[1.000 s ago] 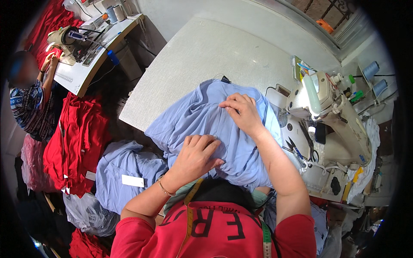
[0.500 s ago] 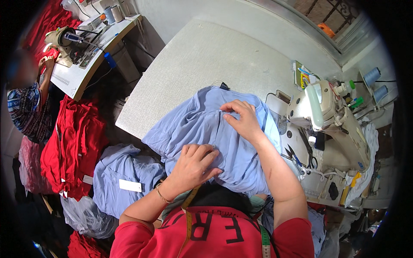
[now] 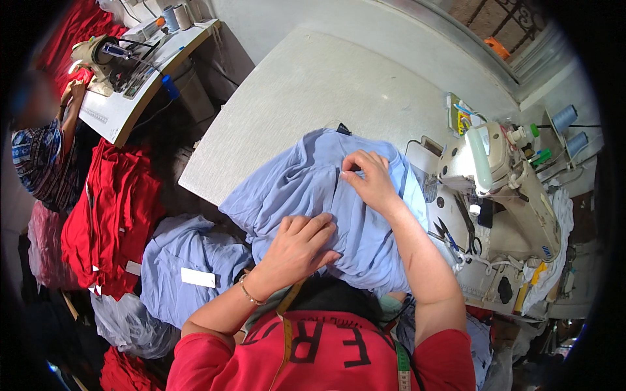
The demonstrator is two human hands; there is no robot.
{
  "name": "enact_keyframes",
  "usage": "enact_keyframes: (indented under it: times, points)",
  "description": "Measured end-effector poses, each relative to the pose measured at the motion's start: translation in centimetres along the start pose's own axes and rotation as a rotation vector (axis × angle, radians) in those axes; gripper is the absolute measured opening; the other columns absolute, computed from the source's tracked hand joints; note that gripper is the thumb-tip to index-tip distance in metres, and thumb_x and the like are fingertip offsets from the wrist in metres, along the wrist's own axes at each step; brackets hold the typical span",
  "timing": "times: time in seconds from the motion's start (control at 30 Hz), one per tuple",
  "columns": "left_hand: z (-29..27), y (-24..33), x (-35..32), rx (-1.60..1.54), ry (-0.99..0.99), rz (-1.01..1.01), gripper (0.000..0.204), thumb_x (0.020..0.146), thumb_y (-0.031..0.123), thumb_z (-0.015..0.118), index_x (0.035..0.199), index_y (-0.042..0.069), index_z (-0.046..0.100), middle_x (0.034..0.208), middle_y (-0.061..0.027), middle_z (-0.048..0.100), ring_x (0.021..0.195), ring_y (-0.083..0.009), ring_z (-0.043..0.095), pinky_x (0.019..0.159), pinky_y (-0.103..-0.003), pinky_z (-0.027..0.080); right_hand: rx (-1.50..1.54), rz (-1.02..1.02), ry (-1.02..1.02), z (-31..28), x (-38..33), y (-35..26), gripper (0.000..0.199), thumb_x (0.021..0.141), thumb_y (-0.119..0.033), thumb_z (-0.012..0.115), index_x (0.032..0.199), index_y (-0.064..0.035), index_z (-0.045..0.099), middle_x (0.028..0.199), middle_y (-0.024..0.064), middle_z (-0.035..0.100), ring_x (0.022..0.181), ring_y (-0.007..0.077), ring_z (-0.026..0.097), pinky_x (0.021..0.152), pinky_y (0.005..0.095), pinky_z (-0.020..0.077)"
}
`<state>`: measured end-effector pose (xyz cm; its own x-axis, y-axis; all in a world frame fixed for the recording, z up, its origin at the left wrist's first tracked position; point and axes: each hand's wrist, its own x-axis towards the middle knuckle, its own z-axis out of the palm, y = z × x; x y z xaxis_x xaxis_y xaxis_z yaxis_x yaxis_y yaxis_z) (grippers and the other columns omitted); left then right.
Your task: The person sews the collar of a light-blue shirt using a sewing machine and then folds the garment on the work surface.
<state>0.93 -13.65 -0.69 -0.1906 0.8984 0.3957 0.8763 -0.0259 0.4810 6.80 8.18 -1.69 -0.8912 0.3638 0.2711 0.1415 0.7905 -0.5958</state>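
A light blue garment [image 3: 293, 186] lies gathered in folds over the near part of the table and toward my lap, with a dark label [image 3: 343, 129] at its far edge. My right hand [image 3: 369, 179] is on its upper right part, thumb and forefinger pinched together on the cloth beside a seam-like line. Nearer to me, my left hand [image 3: 297, 251] rests on the garment with its fingers stretched out and the thumb apart. A yellow tape measure [image 3: 287, 332] hangs over my red shirt.
At right stand a sewing machine [image 3: 486, 163], scissors [image 3: 475, 244] and blue thread spools [image 3: 566, 117]. Red garments [image 3: 111, 221] and another blue garment with a white tag [image 3: 197, 277] are piled at left. A co-worker's hand [image 3: 75, 90] is at a far-left sewing machine [image 3: 98, 58].
My right thumb and forefinger have come together on the cloth. My left hand has shifted slightly, its fingers a little straighter. The garment lies almost as before.
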Motion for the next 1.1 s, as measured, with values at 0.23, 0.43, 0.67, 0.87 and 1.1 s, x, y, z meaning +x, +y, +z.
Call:
enact_keyframes:
  times: [0.23, 0.43, 0.67, 0.87, 1.1]
  points:
    - [0.5, -0.2, -0.1, 0.007, 0.039, 0.043, 0.040, 0.072, 0.028, 0.071, 0.101, 0.003, 0.058, 0.112, -0.0066, 0.057, 0.085, -0.0222, 0.049, 0.075, -0.033, 0.039, 0.154, 0.035, 0.055, 1.1, 0.4, 0.0, 0.011, 0.074, -0.008, 0.062, 0.082, -0.0058, 0.055, 0.073, 0.0021, 0.057, 0.069, 0.0153, 0.054, 0.076, 0.0301, 0.0379]
    - [0.7, -0.3, -0.1, 0.001, 0.041, 0.049, 0.032, 0.073, 0.025, 0.070, 0.094, 0.003, 0.058, 0.109, -0.0070, 0.057, 0.081, -0.0215, 0.050, 0.072, -0.033, 0.038, 0.075, -0.006, 0.178, 2.4, 0.6, -0.5, 0.012, 0.073, -0.004, 0.059, 0.084, -0.0043, 0.054, 0.070, 0.0028, 0.058, 0.062, 0.0153, 0.054, 0.065, 0.0294, 0.0419]
    - [1.1, 0.0, -1.9, -0.188, -0.053, 0.117, 0.029, 0.072, 0.022, 0.072, 0.092, 0.005, 0.059, 0.104, -0.0048, 0.059, 0.077, -0.0207, 0.049, 0.070, -0.032, 0.037, -0.068, -0.002, 0.298, 1.9, 1.9, 1.7, 0.012, 0.075, 0.000, 0.056, 0.086, -0.0033, 0.054, 0.069, 0.0043, 0.058, 0.058, 0.0148, 0.052, 0.061, 0.0290, 0.0420]
    - [0.8, 0.2, -1.6, -0.233, -0.003, 0.059, 0.028, 0.074, 0.023, 0.071, 0.094, 0.008, 0.059, 0.105, -0.0030, 0.059, 0.083, -0.0207, 0.050, 0.073, -0.033, 0.036, 0.313, 0.230, 0.147, 0.7, 1.5, 1.3, 0.015, 0.076, -0.004, 0.057, 0.091, -0.0040, 0.057, 0.081, 0.0068, 0.059, 0.074, 0.0190, 0.057, 0.069, 0.0313, 0.0410]
    - [0.9, 0.2, -1.7, -0.234, 0.039, 0.012, 0.032, 0.074, 0.023, 0.071, 0.099, 0.007, 0.059, 0.107, -0.0054, 0.057, 0.084, -0.0226, 0.050, 0.074, -0.034, 0.037, 0.186, 0.002, -0.098, -2.2, 0.5, -1.8, 0.011, 0.078, -0.006, 0.061, 0.088, -0.0016, 0.060, 0.083, 0.0065, 0.057, 0.080, 0.0155, 0.055, 0.071, 0.0271, 0.0424]
